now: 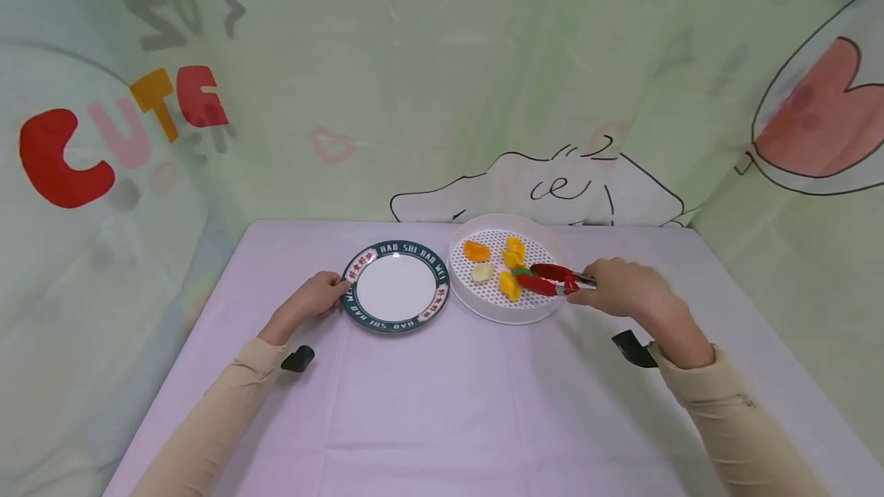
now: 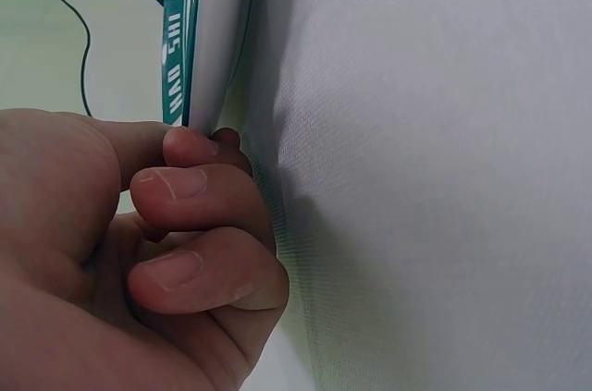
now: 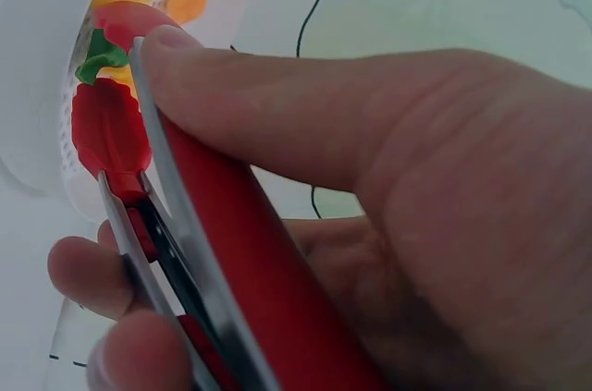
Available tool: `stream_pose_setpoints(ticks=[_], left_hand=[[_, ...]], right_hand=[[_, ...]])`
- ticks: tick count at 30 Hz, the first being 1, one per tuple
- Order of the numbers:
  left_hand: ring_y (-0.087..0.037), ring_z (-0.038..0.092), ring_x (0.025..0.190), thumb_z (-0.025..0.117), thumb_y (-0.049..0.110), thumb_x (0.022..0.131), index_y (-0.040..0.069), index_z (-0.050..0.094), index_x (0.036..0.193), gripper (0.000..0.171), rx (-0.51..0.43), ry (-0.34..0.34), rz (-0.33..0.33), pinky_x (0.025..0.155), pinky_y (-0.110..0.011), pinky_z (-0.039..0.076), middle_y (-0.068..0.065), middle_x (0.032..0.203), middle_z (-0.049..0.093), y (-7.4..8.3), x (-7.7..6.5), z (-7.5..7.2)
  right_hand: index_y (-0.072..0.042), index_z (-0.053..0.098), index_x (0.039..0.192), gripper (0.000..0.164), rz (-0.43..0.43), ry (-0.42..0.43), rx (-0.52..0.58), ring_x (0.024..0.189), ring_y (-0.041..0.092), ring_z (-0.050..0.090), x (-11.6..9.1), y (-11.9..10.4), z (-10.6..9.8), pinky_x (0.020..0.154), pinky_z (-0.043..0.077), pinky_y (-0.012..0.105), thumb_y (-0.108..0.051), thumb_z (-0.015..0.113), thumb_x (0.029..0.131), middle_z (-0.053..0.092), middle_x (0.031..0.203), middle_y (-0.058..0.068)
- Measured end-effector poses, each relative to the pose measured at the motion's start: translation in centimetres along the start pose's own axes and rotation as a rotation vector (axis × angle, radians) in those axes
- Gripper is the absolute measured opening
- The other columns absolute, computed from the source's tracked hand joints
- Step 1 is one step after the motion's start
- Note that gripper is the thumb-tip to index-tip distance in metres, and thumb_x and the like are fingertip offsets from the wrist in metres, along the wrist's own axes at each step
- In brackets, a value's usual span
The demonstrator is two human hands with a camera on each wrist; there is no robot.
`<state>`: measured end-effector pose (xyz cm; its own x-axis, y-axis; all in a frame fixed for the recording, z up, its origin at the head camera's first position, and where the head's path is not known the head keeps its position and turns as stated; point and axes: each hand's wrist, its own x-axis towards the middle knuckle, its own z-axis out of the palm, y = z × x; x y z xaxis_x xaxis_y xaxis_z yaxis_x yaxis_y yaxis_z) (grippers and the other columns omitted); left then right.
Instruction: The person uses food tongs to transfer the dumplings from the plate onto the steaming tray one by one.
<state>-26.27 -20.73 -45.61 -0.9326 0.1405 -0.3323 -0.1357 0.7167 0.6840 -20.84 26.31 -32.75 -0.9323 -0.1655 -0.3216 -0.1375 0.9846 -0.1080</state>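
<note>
My left hand (image 1: 319,294) pinches the left rim of a round plate (image 1: 395,287) with a dark green lettered border; in the left wrist view the thumb and index finger grip the plate's edge (image 2: 176,49). My right hand (image 1: 625,287) holds red-tipped metal tongs (image 1: 545,287) over a white perforated steamer tray (image 1: 507,313). Between the tong tips is a small green piece (image 3: 100,56), also seen in the head view. Around it in the tray lie several yellow pieces (image 1: 509,286), an orange piece (image 1: 476,251) and a pale cream piece (image 1: 483,272).
Plate and tray stand side by side at the back of a table with a pale cloth (image 1: 428,420). A printed curtain (image 1: 414,83) hangs behind and along both sides. A black wrist-camera part (image 1: 298,359) sticks out beside the left sleeve, another (image 1: 633,349) beside the right.
</note>
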Motion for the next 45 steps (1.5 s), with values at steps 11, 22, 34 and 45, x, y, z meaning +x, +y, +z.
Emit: stream_pose_setpoints(ticks=[11, 22, 34, 45], left_hand=[[-0.012, 0.042, 0.053, 0.046, 0.024, 0.107, 0.006, 0.053, 0.084, 0.029, -0.023, 0.003, 0.012, 0.054, -0.025, 0.038, 0.0, 0.065, 0.048, 0.0, -0.1, 0.3], [-0.012, 0.042, 0.054, 0.046, 0.024, 0.107, 0.006, 0.053, 0.086, 0.029, -0.025, 0.001, 0.006, 0.055, -0.025, 0.038, 0.0, 0.065, 0.048, 0.3, -0.4, 0.0], [-0.012, 0.043, 0.055, 0.046, 0.025, 0.107, 0.006, 0.053, 0.085, 0.03, -0.026, 0.008, 0.001, 0.055, -0.025, 0.038, 0.0, 0.066, 0.048, -0.1, -0.2, 0.0], [-0.013, 0.043, 0.056, 0.046, 0.025, 0.107, 0.006, 0.053, 0.086, 0.029, -0.03, 0.007, -0.008, 0.056, -0.026, 0.038, 0.0, 0.066, 0.048, 0.1, -0.5, 0.1]], right_hand=[[0.007, 0.063, 0.117, 0.062, 0.009, -0.008, 0.017, 0.074, 0.023, 0.054, 0.7, -0.3, 0.7, 0.06, 0.043, 0.033, -0.047, 0.071, 0.087, 0.065, 0.086, 0.009], [0.007, 0.036, 0.147, 0.104, -0.072, 0.164, 0.328, 0.108, 0.035, 0.056, -2.1, -4.0, 1.9, 0.077, 0.057, 0.043, -0.068, 0.068, 0.082, 0.055, 0.131, 0.024], [-0.006, 0.037, 0.15, 0.105, -0.075, 0.148, 0.467, 0.102, 0.025, 0.056, 1.6, -12.1, 11.7, 0.074, 0.059, 0.033, -0.06, 0.082, 0.072, 0.056, 0.126, 0.014], [-0.003, 0.042, 0.145, 0.103, -0.1, 0.213, 0.226, 0.092, 0.021, 0.058, 2.7, -12.8, 13.3, 0.073, 0.058, 0.036, -0.065, 0.08, 0.071, 0.06, 0.127, 0.014]])
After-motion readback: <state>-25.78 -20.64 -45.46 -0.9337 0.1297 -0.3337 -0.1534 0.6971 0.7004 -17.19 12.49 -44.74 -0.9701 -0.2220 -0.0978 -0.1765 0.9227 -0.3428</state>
